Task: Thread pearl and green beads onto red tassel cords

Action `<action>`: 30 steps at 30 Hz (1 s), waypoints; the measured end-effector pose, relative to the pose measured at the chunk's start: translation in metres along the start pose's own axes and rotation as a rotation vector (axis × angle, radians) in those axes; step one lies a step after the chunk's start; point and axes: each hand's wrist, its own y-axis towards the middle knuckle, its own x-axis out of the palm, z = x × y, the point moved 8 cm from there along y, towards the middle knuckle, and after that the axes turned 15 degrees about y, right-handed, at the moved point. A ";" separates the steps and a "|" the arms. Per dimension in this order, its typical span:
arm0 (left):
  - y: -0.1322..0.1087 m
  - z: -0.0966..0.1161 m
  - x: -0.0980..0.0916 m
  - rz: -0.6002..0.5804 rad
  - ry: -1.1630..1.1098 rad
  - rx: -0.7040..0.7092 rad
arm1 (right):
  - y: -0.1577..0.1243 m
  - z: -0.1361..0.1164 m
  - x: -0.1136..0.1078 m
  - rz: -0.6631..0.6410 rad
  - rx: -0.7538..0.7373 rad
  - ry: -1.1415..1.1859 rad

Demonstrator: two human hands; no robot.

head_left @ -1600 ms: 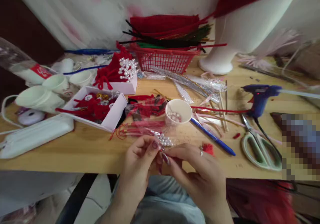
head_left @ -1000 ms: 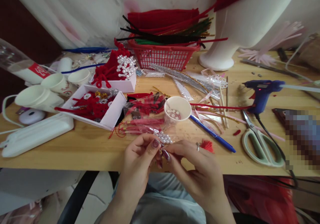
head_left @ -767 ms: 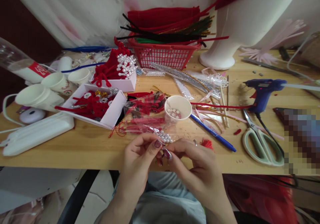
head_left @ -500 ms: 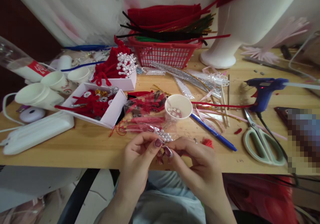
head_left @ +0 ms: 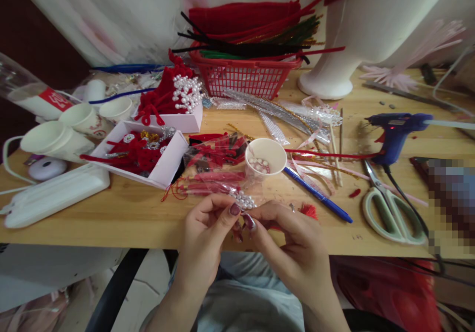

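Both my hands meet in front of me at the table's near edge. My left hand (head_left: 208, 228) is closed, thumb and index fingertip pinched at the base of a bunch of white pearl beads (head_left: 243, 199). From the other side, my right hand (head_left: 287, 230) pinches at the same spot, its thumb almost touching the left thumb. What lies between the fingertips is mostly hidden by the nails. Just beyond the beads is a clear plastic bag with red tassels (head_left: 218, 176). A paper cup (head_left: 266, 149) holding some beads stands behind my right hand.
To the right lie a blue pen (head_left: 319, 196), scissors (head_left: 389, 208) and a blue glue gun (head_left: 395, 134) with its cord. White boxes (head_left: 172, 166) of red pieces and several paper cups (head_left: 55, 141) stand left. Behind are a red basket (head_left: 241, 77) and a white mannequin head (head_left: 356, 40).
The hands keep the same pinch, with only slight finger movement. The whole view has shifted a little.
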 end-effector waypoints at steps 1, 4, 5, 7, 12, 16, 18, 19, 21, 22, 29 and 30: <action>-0.001 0.001 0.000 0.022 -0.004 -0.001 | 0.000 -0.001 0.000 -0.001 -0.008 -0.011; -0.004 0.002 0.002 0.055 -0.017 -0.011 | 0.001 -0.003 0.001 -0.005 -0.026 -0.042; -0.004 0.002 0.002 0.055 -0.017 -0.018 | 0.001 -0.003 0.001 -0.010 -0.034 -0.050; -0.004 0.002 0.003 0.052 -0.010 -0.026 | 0.001 -0.003 0.002 -0.029 -0.044 -0.065; -0.004 0.002 0.003 0.034 -0.003 -0.013 | 0.000 -0.003 0.003 -0.058 -0.064 -0.095; -0.002 -0.001 0.001 0.024 -0.017 -0.034 | 0.000 -0.003 0.003 -0.049 -0.065 -0.105; 0.000 -0.001 0.002 -0.006 -0.025 -0.032 | -0.001 -0.003 0.003 -0.049 -0.063 -0.109; 0.001 -0.002 0.003 -0.023 -0.022 -0.031 | -0.001 -0.003 0.003 -0.048 -0.064 -0.110; 0.002 -0.002 0.004 -0.042 -0.005 -0.023 | -0.001 -0.004 0.002 -0.039 -0.067 -0.113; 0.002 -0.002 0.004 -0.035 0.004 -0.021 | -0.001 -0.004 0.001 -0.036 -0.067 -0.113; 0.003 -0.004 0.002 -0.013 -0.010 0.005 | 0.000 -0.004 0.000 -0.028 -0.075 -0.074; 0.002 -0.003 0.001 -0.003 -0.009 0.000 | 0.001 -0.004 -0.001 -0.024 -0.069 -0.063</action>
